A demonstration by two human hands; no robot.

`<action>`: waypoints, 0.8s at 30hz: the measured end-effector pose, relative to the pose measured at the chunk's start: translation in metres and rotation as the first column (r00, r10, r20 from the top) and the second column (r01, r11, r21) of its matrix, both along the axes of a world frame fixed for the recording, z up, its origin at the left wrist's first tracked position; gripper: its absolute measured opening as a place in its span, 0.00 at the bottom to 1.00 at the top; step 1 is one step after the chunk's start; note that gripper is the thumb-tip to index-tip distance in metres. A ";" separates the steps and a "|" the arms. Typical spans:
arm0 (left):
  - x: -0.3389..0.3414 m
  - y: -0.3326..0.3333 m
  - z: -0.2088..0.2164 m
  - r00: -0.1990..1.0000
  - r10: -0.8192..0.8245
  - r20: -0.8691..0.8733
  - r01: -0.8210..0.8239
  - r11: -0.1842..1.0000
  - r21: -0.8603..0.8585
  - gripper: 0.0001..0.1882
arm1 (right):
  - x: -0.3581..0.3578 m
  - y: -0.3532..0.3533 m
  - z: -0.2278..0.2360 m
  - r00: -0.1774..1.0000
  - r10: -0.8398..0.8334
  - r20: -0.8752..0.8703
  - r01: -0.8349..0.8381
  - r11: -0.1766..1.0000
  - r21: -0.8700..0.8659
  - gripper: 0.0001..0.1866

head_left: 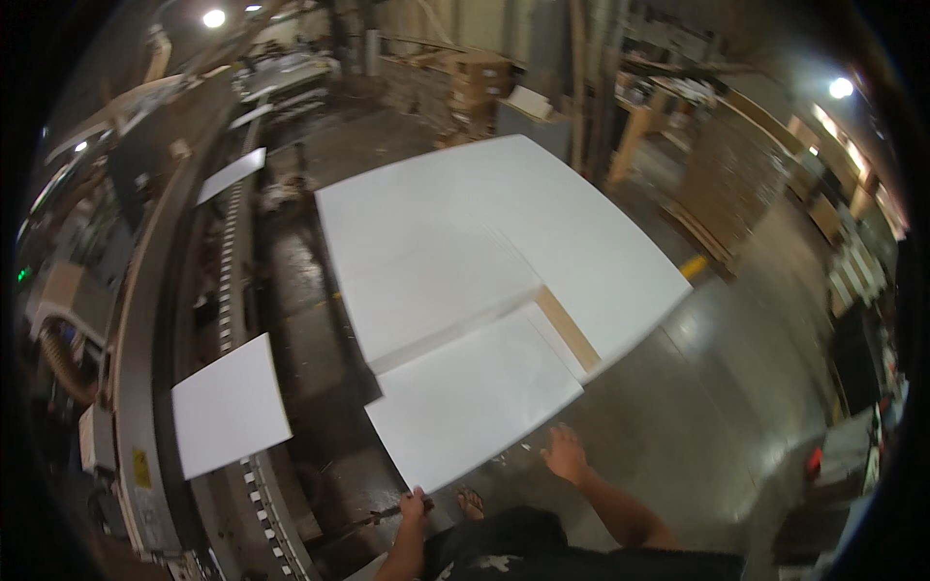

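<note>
A white rectangular panel [475,397] lies at the near side of a broad surface of white panels [426,252]. At its near left corner is my left hand [414,504], with the fingers closed on the edge. My right hand [565,453] is just off the panel's near right edge, fingers stretched and holding nothing. A bare brown strip [568,329] shows beside the panel's right end. The undersides of the panels are hidden.
Along the left runs a long machine [145,320] with a conveyor track [230,261]. A white panel [232,407] lies on it, and another panel [232,175] sits farther along. Brown boxes [480,82] stand behind; a tall brown stack [731,179] stands to the right.
</note>
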State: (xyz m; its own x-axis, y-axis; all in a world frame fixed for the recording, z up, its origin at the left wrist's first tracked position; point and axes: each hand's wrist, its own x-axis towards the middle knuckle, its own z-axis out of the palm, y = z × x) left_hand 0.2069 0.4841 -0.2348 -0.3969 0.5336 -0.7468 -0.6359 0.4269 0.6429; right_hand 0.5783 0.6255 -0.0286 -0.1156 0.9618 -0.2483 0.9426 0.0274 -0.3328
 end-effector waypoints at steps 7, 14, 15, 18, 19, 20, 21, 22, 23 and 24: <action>-0.031 -0.137 0.059 0.970 -0.123 -0.208 0.086 0.981 -0.177 0.25 | -0.001 0.074 -0.087 0.986 -0.159 0.059 0.142 0.964 0.226 0.38; -0.028 -0.261 0.164 0.841 0.119 -0.528 -0.103 0.993 0.059 0.16 | -0.020 0.041 -0.142 0.926 -0.201 -0.320 0.168 0.978 -0.128 0.39; -0.028 -0.264 0.190 0.828 0.174 -0.534 -0.148 0.985 0.092 0.16 | -0.021 0.031 -0.150 0.909 -0.224 -0.352 0.189 0.973 -0.131 0.39; -0.019 -0.288 0.249 0.752 0.347 -0.560 -0.313 0.936 0.160 0.16 | -0.044 -0.009 -0.155 0.840 -0.274 -0.467 0.212 0.960 -0.182 0.39; -0.016 -0.303 0.258 0.720 0.419 -0.553 -0.379 0.905 0.192 0.16 | -0.057 -0.029 -0.145 0.817 -0.281 -0.504 0.190 0.956 -0.225 0.37; -0.018 -0.318 0.264 0.672 0.434 -0.601 -0.406 0.894 0.192 0.16 | -0.066 -0.046 -0.149 0.777 -0.324 -0.540 0.214 0.943 -0.256 0.35; -0.019 -0.336 0.264 0.618 0.448 -0.646 -0.435 0.879 0.193 0.16 | -0.076 -0.060 -0.151 0.734 -0.362 -0.574 0.233 0.929 -0.288 0.33; -0.022 -0.361 0.250 0.577 0.572 -0.583 -0.542 0.802 0.250 0.14 | -0.089 -0.074 -0.149 0.702 -0.350 -0.620 0.189 0.931 -0.311 0.32; -0.021 -0.372 0.263 0.545 0.704 -0.456 -0.628 0.703 0.333 0.13 | -0.100 -0.093 -0.133 0.670 -0.348 -0.656 0.159 0.930 -0.331 0.31; -0.022 -0.389 0.266 0.499 0.745 -0.443 -0.677 0.654 0.337 0.12 | -0.112 -0.114 -0.119 0.639 -0.348 -0.686 0.123 0.927 -0.355 0.30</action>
State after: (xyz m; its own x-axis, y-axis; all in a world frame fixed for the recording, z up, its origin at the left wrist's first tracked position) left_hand 0.1853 0.0949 0.0314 -0.9632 -0.0454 -0.2650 -0.2589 -0.1096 0.9597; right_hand 0.4659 0.5116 -0.1474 -0.1445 0.8959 -0.4201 0.3528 -0.3500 -0.8678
